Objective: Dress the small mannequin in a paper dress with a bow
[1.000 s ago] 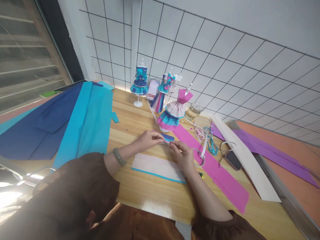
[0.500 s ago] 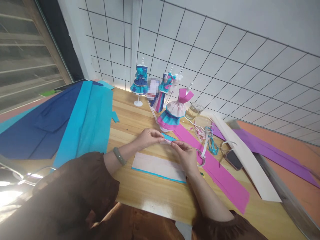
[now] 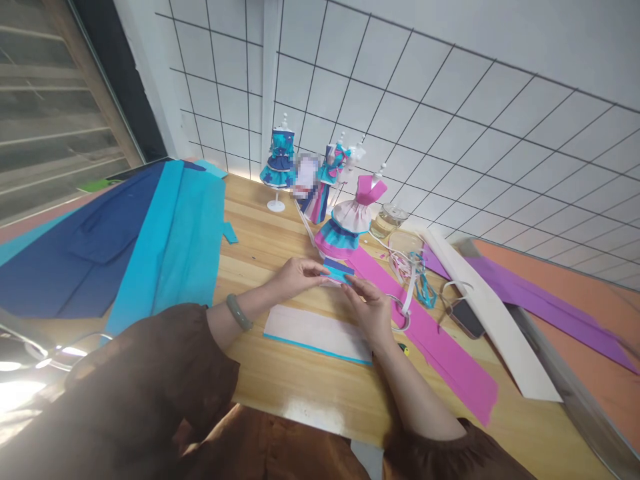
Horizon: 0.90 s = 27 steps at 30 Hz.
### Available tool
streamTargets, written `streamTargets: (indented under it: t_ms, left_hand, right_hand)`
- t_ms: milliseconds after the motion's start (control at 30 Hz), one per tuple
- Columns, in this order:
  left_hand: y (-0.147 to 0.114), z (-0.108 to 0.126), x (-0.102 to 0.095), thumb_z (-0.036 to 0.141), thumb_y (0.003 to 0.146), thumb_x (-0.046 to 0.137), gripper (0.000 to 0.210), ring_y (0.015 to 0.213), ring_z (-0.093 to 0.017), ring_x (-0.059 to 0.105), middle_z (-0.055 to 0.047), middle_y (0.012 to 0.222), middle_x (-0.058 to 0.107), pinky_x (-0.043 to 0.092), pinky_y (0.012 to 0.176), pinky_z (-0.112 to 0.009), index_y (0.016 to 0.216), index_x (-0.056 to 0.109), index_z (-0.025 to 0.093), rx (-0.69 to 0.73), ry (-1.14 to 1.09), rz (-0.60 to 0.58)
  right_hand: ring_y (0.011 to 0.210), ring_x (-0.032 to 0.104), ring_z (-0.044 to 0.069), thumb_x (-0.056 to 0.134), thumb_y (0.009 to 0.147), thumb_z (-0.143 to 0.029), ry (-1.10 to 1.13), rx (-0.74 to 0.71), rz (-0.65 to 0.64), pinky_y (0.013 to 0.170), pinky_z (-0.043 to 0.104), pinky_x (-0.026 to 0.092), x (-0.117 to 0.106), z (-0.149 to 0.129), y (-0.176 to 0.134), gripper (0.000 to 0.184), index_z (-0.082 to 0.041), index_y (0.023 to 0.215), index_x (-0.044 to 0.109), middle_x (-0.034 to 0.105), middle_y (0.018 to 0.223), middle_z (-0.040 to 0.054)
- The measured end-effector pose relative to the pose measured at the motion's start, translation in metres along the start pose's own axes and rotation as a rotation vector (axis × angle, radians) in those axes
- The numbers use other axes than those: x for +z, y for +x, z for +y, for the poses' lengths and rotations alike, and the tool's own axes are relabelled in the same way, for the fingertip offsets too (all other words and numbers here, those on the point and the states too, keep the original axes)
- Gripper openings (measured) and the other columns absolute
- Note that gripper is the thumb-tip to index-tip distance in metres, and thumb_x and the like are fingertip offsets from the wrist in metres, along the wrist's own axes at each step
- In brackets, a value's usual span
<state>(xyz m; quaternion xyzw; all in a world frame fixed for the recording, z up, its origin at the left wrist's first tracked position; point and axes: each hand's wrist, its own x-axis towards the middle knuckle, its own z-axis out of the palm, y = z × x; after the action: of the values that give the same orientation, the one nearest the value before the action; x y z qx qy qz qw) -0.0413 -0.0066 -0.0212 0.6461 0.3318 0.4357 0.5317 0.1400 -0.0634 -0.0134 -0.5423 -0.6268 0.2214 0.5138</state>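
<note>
Between my two hands is a small layered strip (image 3: 338, 271) in dark blue, light blue and pink, which looks like crepe paper. My left hand (image 3: 299, 277) pinches its left end, and my right hand (image 3: 371, 307) pinches its right end. The strip is held above the wooden table. Below it lies a longer pale pink strip (image 3: 315, 332) with a light blue lower edge, its right end partly behind my right wrist. Just beyond my hands stands a small dress form (image 3: 350, 220) in a pink, white and blue dress.
Blue sheets (image 3: 190, 227) cover the table's left side. A pink strip (image 3: 450, 353), a white strip (image 3: 500, 327), scissors (image 3: 400, 317), a phone (image 3: 467, 319) and ribbon scraps (image 3: 425, 290) lie to the right. A glass jar (image 3: 389, 219) and another dressed form (image 3: 279, 160) stand near the gridded wall.
The strip in my fingers has been tilted, so its dark blue upper band and more of its light blue face now show. My hands have stayed nearly in place.
</note>
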Motion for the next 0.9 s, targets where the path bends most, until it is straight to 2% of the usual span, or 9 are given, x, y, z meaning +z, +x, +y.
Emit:
streamTargets:
  t_ms: [133, 333, 600, 700, 800, 900]
  left_hand:
    - [0.0, 0.002, -0.001, 0.034, 0.07, 0.068, 0.027, 0.075, -0.015, 0.062, -0.007, 0.082, 0.069, 0.048, 0.068, -0.024, 0.086, 0.071, 0.012, 0.026, 0.041, -0.005]
    - [0.0, 0.003, -0.004, 0.035, 0.072, 0.065, 0.026, 0.071, -0.013, 0.06, -0.006, 0.079, 0.067, 0.046, 0.063, -0.022, 0.083, 0.071, 0.012, 0.07, 0.112, 0.002]
    - [0.003, -0.007, -0.004, 0.033, 0.071, 0.067, 0.025, 0.07, -0.012, 0.06, -0.005, 0.077, 0.067, 0.046, 0.064, -0.022, 0.081, 0.068, 0.011, 0.03, 0.072, 0.007]
    - [0.004, -0.006, -0.004, 0.032, 0.068, 0.07, 0.033, 0.065, -0.01, 0.059, -0.003, 0.074, 0.066, 0.045, 0.06, -0.02, 0.094, 0.068, 0.012, -0.005, 0.034, 0.01]
    - [0.004, -0.003, -0.004, 0.032, 0.066, 0.072, 0.045, 0.063, -0.01, 0.059, -0.003, 0.074, 0.068, 0.045, 0.059, -0.02, 0.106, 0.065, 0.012, -0.056, -0.025, -0.039]
    - [0.004, -0.003, -0.004, 0.033, 0.066, 0.072, 0.039, 0.071, -0.013, 0.063, -0.007, 0.082, 0.071, 0.048, 0.067, -0.024, 0.098, 0.068, 0.011, -0.076, -0.085, -0.081]
  right_hand:
    - [0.081, 0.063, 0.02, 0.063, 0.077, -0.03, -0.033, -0.07, -0.006, 0.074, 0.035, 0.05, -0.001, 0.002, 0.0, 0.017, -0.024, 0.091, 0.073, 0.07, 0.086, 0.0054]
    - [0.08, 0.064, 0.019, 0.063, 0.078, -0.028, -0.04, -0.1, -0.01, 0.074, 0.034, 0.05, -0.002, 0.001, 0.001, 0.015, -0.024, 0.088, 0.073, 0.07, 0.085, 0.0055]
    - [0.077, 0.063, 0.017, 0.062, 0.08, -0.027, -0.062, -0.129, -0.044, 0.07, 0.031, 0.051, -0.003, 0.005, 0.003, 0.012, -0.022, 0.085, 0.072, 0.069, 0.082, 0.0053]
    - [0.077, 0.063, 0.017, 0.061, 0.081, -0.025, -0.066, -0.153, -0.059, 0.07, 0.03, 0.051, -0.003, 0.006, 0.004, 0.012, -0.021, 0.085, 0.071, 0.069, 0.083, 0.0055]
    - [0.077, 0.063, 0.017, 0.06, 0.081, -0.024, -0.07, -0.176, -0.064, 0.07, 0.03, 0.05, -0.003, 0.006, 0.004, 0.011, -0.021, 0.086, 0.07, 0.068, 0.083, 0.0057]
    - [0.078, 0.063, 0.017, 0.06, 0.082, -0.024, -0.074, -0.19, -0.071, 0.071, 0.031, 0.05, -0.004, 0.006, 0.004, 0.012, -0.021, 0.087, 0.07, 0.068, 0.083, 0.0057]
